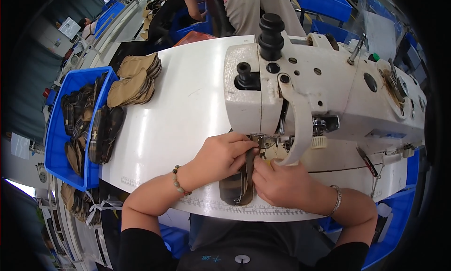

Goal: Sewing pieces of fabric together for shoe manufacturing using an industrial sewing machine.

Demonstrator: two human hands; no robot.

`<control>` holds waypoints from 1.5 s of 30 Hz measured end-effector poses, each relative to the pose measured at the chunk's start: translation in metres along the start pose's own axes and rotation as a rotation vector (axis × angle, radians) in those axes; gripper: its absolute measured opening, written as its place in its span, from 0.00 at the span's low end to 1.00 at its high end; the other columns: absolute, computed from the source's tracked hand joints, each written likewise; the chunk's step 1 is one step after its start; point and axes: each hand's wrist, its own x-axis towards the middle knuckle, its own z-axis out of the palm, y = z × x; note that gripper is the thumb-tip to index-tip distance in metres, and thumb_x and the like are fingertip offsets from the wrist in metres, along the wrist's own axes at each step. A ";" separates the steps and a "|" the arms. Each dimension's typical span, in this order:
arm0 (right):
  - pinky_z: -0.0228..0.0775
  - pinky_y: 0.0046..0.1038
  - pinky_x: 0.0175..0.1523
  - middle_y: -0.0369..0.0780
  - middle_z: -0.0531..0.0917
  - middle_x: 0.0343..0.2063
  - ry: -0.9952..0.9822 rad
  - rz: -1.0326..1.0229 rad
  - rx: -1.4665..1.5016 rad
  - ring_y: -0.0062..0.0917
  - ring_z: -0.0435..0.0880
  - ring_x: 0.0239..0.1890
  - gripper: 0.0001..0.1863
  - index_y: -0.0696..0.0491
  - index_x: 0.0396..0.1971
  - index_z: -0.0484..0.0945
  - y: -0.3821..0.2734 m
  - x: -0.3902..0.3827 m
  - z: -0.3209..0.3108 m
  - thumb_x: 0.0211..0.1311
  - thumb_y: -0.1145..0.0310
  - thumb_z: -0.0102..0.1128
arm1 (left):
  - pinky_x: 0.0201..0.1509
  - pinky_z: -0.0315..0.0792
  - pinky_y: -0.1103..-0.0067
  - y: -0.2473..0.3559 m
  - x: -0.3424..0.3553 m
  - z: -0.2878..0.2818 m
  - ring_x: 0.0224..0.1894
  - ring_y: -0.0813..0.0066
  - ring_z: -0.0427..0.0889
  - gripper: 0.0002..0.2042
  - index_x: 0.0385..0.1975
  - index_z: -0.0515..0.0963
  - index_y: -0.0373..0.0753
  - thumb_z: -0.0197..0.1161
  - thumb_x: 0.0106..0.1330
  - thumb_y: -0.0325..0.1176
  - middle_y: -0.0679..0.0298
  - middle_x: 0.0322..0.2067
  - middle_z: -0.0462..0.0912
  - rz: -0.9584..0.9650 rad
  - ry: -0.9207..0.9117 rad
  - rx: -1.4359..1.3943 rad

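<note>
A dark plaid fabric piece (232,189) lies on the white table (192,106), its far end at the needle area of a white sewing machine (300,78). My left hand (221,156) is on its left side, fingers pinching the fabric edge close to the presser foot. From the right, my right hand (282,181) grips the same edge, thumb and forefinger pressed together, just below the needle area. The fingers partly hide the fabric's upper end, and the needle tip cannot be made out.
A blue bin (54,149) of plaid pieces stands at the left, with stacked tan pieces (129,85) beside it. Small thread snips (367,162) lie on the right. A ruler strip runs along the front edge. Another person (244,8) is beyond the table.
</note>
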 end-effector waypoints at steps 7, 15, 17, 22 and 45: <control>0.68 0.21 0.22 0.49 0.86 0.35 0.027 -0.081 -0.080 0.20 0.78 0.20 0.08 0.56 0.24 0.80 -0.012 -0.008 0.016 0.45 0.68 0.60 | 0.34 0.79 0.75 0.019 0.002 -0.009 0.31 0.66 0.82 0.12 0.36 0.85 0.39 0.69 0.48 0.26 0.65 0.33 0.81 -0.046 -0.014 0.042; 0.68 0.21 0.22 0.56 0.86 0.35 -0.013 -0.044 -0.198 0.19 0.77 0.16 0.08 0.58 0.20 0.79 -0.028 -0.011 0.013 0.43 0.68 0.58 | 0.56 0.68 0.65 0.032 -0.006 -0.003 0.38 0.70 0.75 0.13 0.34 0.84 0.37 0.66 0.47 0.31 0.67 0.31 0.73 0.126 -0.108 0.349; 0.68 0.21 0.22 0.57 0.86 0.36 -0.027 -0.041 -0.215 0.19 0.77 0.16 0.08 0.58 0.20 0.79 -0.029 -0.010 0.013 0.43 0.68 0.58 | 0.55 0.68 0.66 0.031 -0.005 -0.003 0.38 0.70 0.75 0.13 0.34 0.84 0.37 0.66 0.47 0.31 0.67 0.32 0.73 0.128 -0.105 0.342; 0.67 0.20 0.22 0.57 0.86 0.36 -0.033 -0.012 -0.205 0.19 0.77 0.16 0.08 0.58 0.20 0.79 -0.027 -0.006 0.007 0.43 0.68 0.58 | 0.53 0.67 0.68 0.026 0.000 -0.006 0.38 0.70 0.75 0.13 0.35 0.83 0.37 0.66 0.47 0.31 0.67 0.32 0.74 0.143 -0.100 0.321; 0.71 0.39 0.25 0.38 0.80 0.22 0.352 0.295 -0.053 0.37 0.82 0.23 0.09 0.52 0.18 0.80 -0.030 -0.028 0.085 0.50 0.63 0.63 | 0.47 0.70 0.63 -0.007 -0.003 0.020 0.39 0.57 0.82 0.13 0.44 0.86 0.39 0.65 0.59 0.29 0.55 0.35 0.85 0.220 -0.085 0.465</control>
